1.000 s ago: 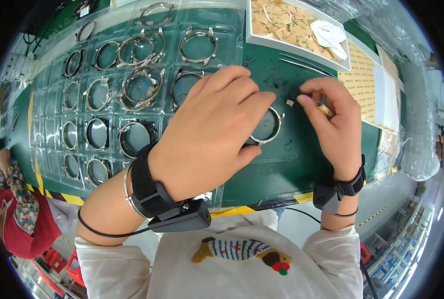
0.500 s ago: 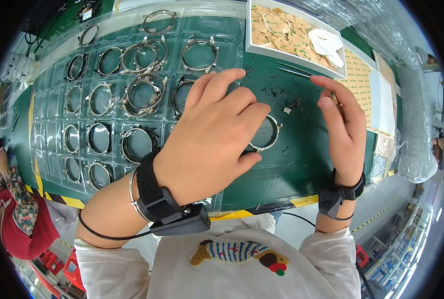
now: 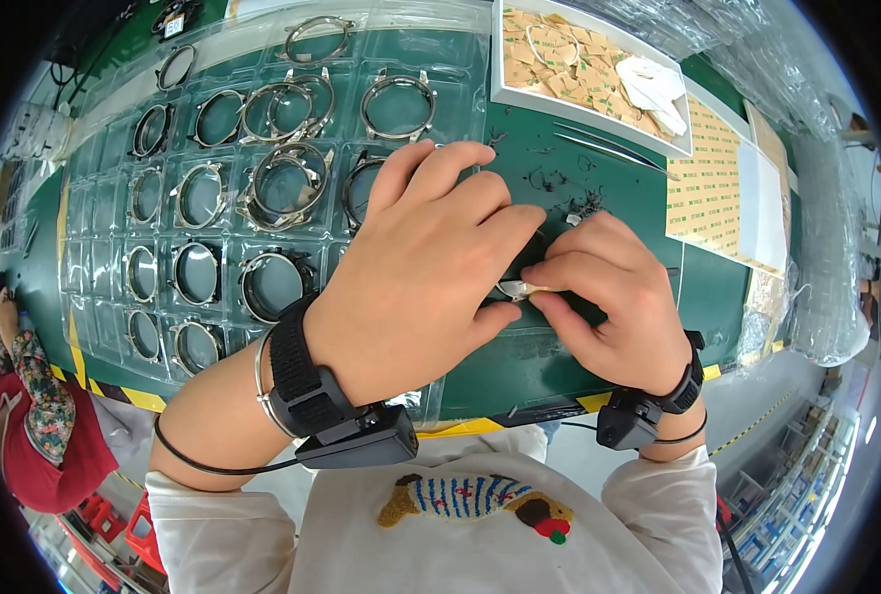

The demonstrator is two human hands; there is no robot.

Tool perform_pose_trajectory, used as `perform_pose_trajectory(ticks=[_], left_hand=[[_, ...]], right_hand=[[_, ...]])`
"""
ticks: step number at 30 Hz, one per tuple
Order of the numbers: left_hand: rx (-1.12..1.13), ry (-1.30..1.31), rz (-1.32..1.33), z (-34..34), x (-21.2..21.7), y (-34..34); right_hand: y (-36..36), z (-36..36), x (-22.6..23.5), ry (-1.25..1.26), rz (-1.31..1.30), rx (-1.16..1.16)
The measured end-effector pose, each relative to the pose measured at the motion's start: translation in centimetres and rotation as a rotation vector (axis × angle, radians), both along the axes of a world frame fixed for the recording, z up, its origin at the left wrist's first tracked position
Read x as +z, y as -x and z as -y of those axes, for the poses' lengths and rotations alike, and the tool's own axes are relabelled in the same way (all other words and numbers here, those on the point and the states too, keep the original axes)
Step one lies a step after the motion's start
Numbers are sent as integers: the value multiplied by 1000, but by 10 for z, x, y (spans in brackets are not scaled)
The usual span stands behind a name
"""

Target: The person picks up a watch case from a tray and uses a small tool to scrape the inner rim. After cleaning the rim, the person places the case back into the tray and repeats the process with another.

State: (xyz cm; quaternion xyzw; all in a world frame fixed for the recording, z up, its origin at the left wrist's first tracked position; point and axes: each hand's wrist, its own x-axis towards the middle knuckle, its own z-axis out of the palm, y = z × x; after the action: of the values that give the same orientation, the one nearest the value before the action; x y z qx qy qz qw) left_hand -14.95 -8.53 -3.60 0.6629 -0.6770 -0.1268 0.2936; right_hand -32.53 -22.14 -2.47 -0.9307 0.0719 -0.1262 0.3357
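Observation:
My left hand (image 3: 421, 267) is curled over the green mat, its thumb and fingers around a silver ring-shaped watch case (image 3: 513, 290). Most of that case is hidden beneath the two hands. Fingers bent and pinched together, my right hand (image 3: 614, 302) meets the case's right edge. What it pinches is mostly covered; only a small pale bit shows at the fingertips. Just left of my left hand, rows of watch cases (image 3: 199, 274) lie in a clear plastic tray (image 3: 450, 59).
Tweezers (image 3: 614, 148) lie beyond my right hand, near dark thin scraps (image 3: 584, 205). A white box (image 3: 609, 131) of tan paper pieces stands at the back. To the right are a tan printed sheet (image 3: 703, 193) and plastic wrap (image 3: 822, 218). Another person's arm (image 3: 40, 371) shows far left.
My right hand has come left and nearer, from beside the tweezers to the watch case's edge, its fingers now pinched. My left hand has barely moved.

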Motion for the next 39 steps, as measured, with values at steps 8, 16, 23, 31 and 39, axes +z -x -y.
perform_pose_trajectory(ticks=[8, 16, 23, 31, 39], left_hand=[[3, -1, -5, 1, 0, -1], [17, 11, -13, 2, -1, 1], [16, 7, -13, 3, -3, 0], [23, -11, -30, 2, -2, 1], [22, -3, -34, 2, -3, 0]], right_hand=[[-1, 1, -4, -25, 13, 16], [-2, -8, -6, -4, 17, -25], [-4, -13, -10, 31, 61, -92], [-2, 3, -4, -63, -12, 5], [-3, 5, -3, -102, -38, 16]])
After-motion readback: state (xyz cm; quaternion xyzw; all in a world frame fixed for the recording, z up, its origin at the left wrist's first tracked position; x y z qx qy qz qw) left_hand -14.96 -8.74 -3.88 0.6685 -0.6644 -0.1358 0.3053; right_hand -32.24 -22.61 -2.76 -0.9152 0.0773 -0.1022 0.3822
